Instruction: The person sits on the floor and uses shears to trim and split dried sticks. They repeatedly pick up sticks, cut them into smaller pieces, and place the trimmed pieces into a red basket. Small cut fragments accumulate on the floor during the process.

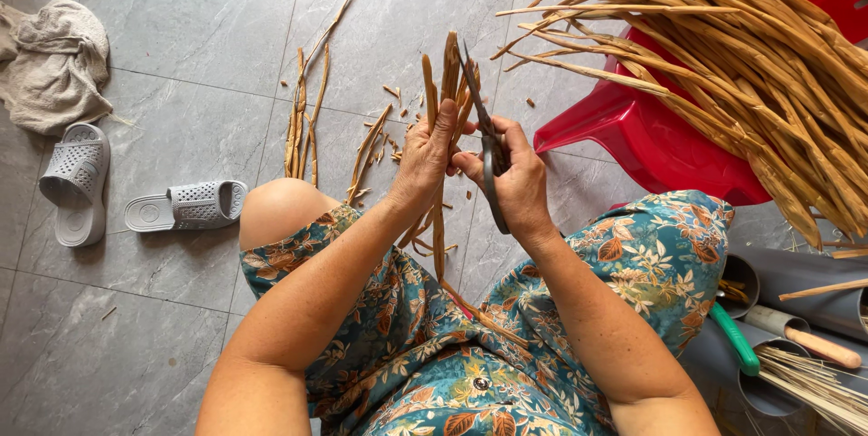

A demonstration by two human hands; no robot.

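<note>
My left hand point(425, 157) grips a small bunch of dry tan stalks point(446, 83), held upright between my knees, its lower ends running down past my wrist. My right hand point(513, 178) holds dark scissors point(488, 151), whose blades point up along the bunch's right side, touching or very close to it. Both hands sit close together above the grey tiled floor. I am seated, in a floral dress.
A large sheaf of dry stalks point(750, 65) rests on a red plastic stool point(646, 133) at right. Cut stalks point(303, 115) and small trimmings lie on the floor ahead. Two grey slippers point(185, 205), a beige cloth point(50, 61), grey pipes and tool handles point(796, 332) lie around.
</note>
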